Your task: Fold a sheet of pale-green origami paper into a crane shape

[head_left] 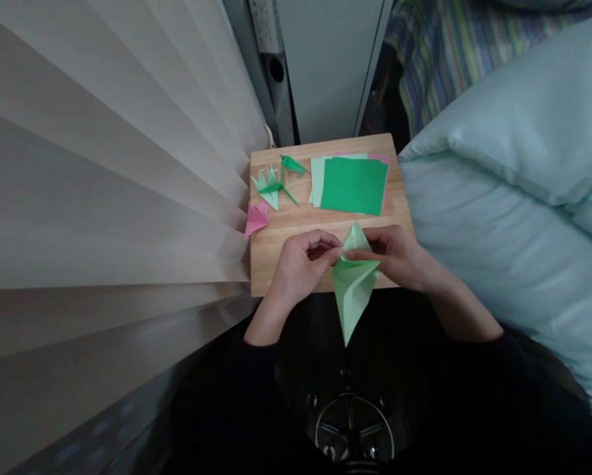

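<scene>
Our left hand [303, 264] and right hand [402, 257] pinch the pale green paper [352, 290] in their fingers [362, 254], over the near edge of the desk [266, 264]. Uneven pulling could, we judge, tear or crease it crookedly. Its long axis runs away from us, near tip toward our body, far tip toward the stacked sheets [354, 186].

Pretty dim room tbh: pleated off-white fabric curtain [127, 178] down the left, flat pale grey-blue cabinet [328, 66] up top, puffy pale mint bedding [503, 191] and multicoloured striped cloth [454, 46] right.
</scene>
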